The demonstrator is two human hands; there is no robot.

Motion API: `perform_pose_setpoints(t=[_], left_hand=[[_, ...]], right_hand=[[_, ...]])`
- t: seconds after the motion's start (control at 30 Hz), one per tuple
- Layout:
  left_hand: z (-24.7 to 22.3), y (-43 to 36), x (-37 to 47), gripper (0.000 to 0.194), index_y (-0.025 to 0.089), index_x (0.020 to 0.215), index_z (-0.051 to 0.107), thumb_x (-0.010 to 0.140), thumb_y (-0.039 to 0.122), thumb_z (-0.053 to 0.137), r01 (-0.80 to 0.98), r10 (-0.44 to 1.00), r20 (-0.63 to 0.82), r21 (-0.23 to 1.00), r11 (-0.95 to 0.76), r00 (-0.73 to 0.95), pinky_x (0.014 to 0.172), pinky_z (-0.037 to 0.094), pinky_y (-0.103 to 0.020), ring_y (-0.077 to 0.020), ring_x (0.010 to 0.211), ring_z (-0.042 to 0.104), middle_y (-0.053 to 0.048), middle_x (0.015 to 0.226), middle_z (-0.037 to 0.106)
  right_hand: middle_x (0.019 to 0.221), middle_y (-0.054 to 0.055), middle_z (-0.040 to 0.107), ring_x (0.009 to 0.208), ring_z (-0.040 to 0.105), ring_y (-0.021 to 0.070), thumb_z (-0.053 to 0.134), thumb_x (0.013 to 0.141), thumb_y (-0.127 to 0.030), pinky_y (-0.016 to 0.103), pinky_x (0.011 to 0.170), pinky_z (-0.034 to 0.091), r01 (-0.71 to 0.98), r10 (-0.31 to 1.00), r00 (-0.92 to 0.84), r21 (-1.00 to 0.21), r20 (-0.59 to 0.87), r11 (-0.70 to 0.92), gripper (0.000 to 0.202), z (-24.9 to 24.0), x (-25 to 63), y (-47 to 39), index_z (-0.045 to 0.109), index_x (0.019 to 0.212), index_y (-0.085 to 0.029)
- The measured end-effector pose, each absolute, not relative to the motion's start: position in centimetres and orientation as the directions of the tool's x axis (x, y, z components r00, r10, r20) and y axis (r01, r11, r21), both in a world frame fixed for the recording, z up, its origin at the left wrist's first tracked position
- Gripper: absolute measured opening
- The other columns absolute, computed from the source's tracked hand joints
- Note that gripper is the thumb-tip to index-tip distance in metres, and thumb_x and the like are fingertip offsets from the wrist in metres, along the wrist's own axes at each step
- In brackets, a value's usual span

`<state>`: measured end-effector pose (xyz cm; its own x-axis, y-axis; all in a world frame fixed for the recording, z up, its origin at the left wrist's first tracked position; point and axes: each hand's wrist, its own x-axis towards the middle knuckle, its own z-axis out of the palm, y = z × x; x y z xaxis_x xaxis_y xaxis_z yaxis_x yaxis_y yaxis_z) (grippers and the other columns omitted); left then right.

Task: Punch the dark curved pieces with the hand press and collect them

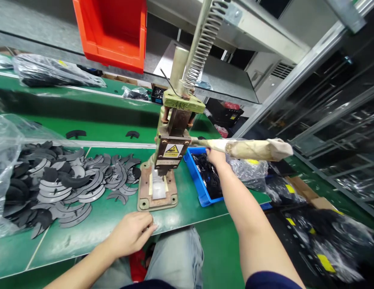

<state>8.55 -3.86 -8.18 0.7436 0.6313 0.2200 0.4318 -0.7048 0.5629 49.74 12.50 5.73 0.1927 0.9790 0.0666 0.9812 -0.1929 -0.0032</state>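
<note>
My left hand (134,233) rests at the front edge of the green bench, its fingers curled in and nothing showing between them. Just beyond it stands a hand press (171,148) with a warning label and a pale plate (158,186) on its base. My right hand (216,157) reaches to the far rim of a blue bin (201,196) full of small black parts (207,172). The press's cloth-wrapped lever (253,149) passes just above that hand, and most of its fingers are out of sight. Left of the press lies a heap of dark grey curved pieces (84,180).
A clear plastic bag (6,160) lies at the far left around part of the heap. Two single curved pieces (76,134) lie behind. An orange-red bin (114,52) sits on the shelf above. Plastic-wrapped bundles (250,172) lie right of the blue bin.
</note>
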Motion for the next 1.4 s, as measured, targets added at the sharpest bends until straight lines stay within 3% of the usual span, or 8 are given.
perform_pose_setpoints(t=[0.23, 0.4, 0.6, 0.73, 0.9, 1.03, 1.17, 1.4], left_hand=[[-8.0, -3.9, 8.5, 0.032, 0.022, 0.078, 0.054, 0.106, 0.037, 0.048, 0.429, 0.644, 0.192, 0.602, -0.674, 0.74, 0.068, 0.041, -0.032, -0.0191, 0.069, 0.059, -0.002, 0.073, 0.062], [-7.9, -4.2, 8.5, 0.032, 0.022, 0.079, 0.054, 0.106, 0.038, 0.047, 0.449, 0.646, 0.176, 0.585, -0.675, 0.742, 0.071, 0.041, -0.032, -0.0194, 0.072, 0.061, -0.002, 0.075, 0.063], [-7.8, -4.5, 8.7, 0.035, 0.022, 0.077, 0.051, 0.107, 0.04, 0.047, 0.492, 0.668, 0.172, 0.549, -0.676, 0.724, 0.071, 0.042, -0.031, -0.0188, 0.071, 0.06, -0.001, 0.073, 0.062], [-8.0, -4.6, 8.5, 0.035, 0.022, 0.078, 0.054, 0.107, 0.041, 0.048, 0.497, 0.68, 0.179, 0.555, -0.667, 0.711, 0.07, 0.043, -0.03, -0.018, 0.07, 0.06, -0.001, 0.072, 0.062], [-7.9, -4.9, 8.3, 0.03, 0.021, 0.08, 0.057, 0.106, 0.037, 0.053, 0.441, 0.704, 0.28, 0.614, -0.654, 0.653, 0.066, 0.043, -0.028, -0.0152, 0.065, 0.057, 0.0, 0.07, 0.06], [-5.7, -5.8, 9.0, 0.021, 0.021, 0.083, 0.06, 0.102, 0.032, 0.06, 0.329, 0.723, 0.4, 0.694, -0.641, 0.563, 0.065, 0.045, -0.027, -0.0139, 0.066, 0.057, 0.001, 0.072, 0.061], [-2.7, -6.6, 10.1, 0.003, 0.022, 0.1, 0.063, 0.099, 0.023, 0.065, 0.203, 0.7, 0.48, 0.729, -0.653, 0.528, 0.066, 0.049, -0.025, -0.0126, 0.07, 0.06, 0.0, 0.08, 0.064], [-0.8, -7.1, 10.5, 0.019, 0.022, 0.114, 0.063, 0.096, 0.022, 0.069, 0.151, 0.656, 0.52, 0.71, -0.688, 0.547, 0.069, 0.055, -0.026, -0.0123, 0.074, 0.064, -0.004, 0.098, 0.072]], right_hand=[[0.132, 0.01, 0.066, 0.117, 0.067, 0.0216, 0.065, 0.097, -0.046, 0.046, 0.101, 0.06, 0.983, 0.933, 0.17, -0.011, -0.316, -0.183, 0.043, 1.2, 51.9, 4.6, 0.063, 0.13, -0.018], [0.132, 0.01, 0.066, 0.116, 0.067, 0.0215, 0.065, 0.097, -0.045, 0.046, 0.1, 0.06, 0.982, 0.917, 0.146, -0.055, -0.37, -0.178, 0.043, -0.3, 51.3, 2.9, 0.062, 0.131, -0.018], [0.132, 0.009, 0.066, 0.117, 0.067, 0.0211, 0.064, 0.098, -0.045, 0.045, 0.101, 0.06, 0.96, 0.958, 0.188, -0.165, -0.215, -0.225, 0.04, -0.3, 50.7, 1.7, 0.064, 0.128, -0.019], [0.131, 0.01, 0.069, 0.119, 0.067, 0.0216, 0.061, 0.099, -0.044, 0.048, 0.108, 0.056, 0.921, 0.973, 0.229, -0.322, -0.004, -0.218, 0.036, 1.1, 50.8, -0.2, 0.067, 0.125, -0.019], [0.125, 0.009, 0.075, 0.116, 0.07, 0.0207, 0.054, 0.101, -0.036, 0.043, 0.112, 0.054, 0.817, 0.935, 0.191, -0.577, 0.298, 0.017, 0.032, 1.6, 48.0, -4.4, 0.073, 0.124, -0.024], [0.121, 0.006, 0.078, 0.11, 0.075, 0.0193, 0.06, 0.099, -0.036, 0.042, 0.105, 0.06, 0.653, 0.882, 0.186, -0.725, 0.434, 0.219, 0.04, -0.8, 42.5, -8.4, 0.064, 0.138, -0.029], [0.111, 0.005, 0.081, 0.101, 0.078, 0.0201, 0.066, 0.096, -0.029, 0.044, 0.102, 0.063, 0.506, 0.855, 0.161, -0.785, 0.494, 0.358, 0.045, -3.5, 37.4, -11.2, 0.062, 0.14, -0.031], [0.104, 0.004, 0.083, 0.093, 0.079, 0.021, 0.07, 0.092, -0.023, 0.045, 0.094, 0.065, 0.405, 0.835, 0.047, -0.775, 0.548, 0.485, 0.046, -4.8, 34.2, -12.0, 0.065, 0.137, -0.033]])
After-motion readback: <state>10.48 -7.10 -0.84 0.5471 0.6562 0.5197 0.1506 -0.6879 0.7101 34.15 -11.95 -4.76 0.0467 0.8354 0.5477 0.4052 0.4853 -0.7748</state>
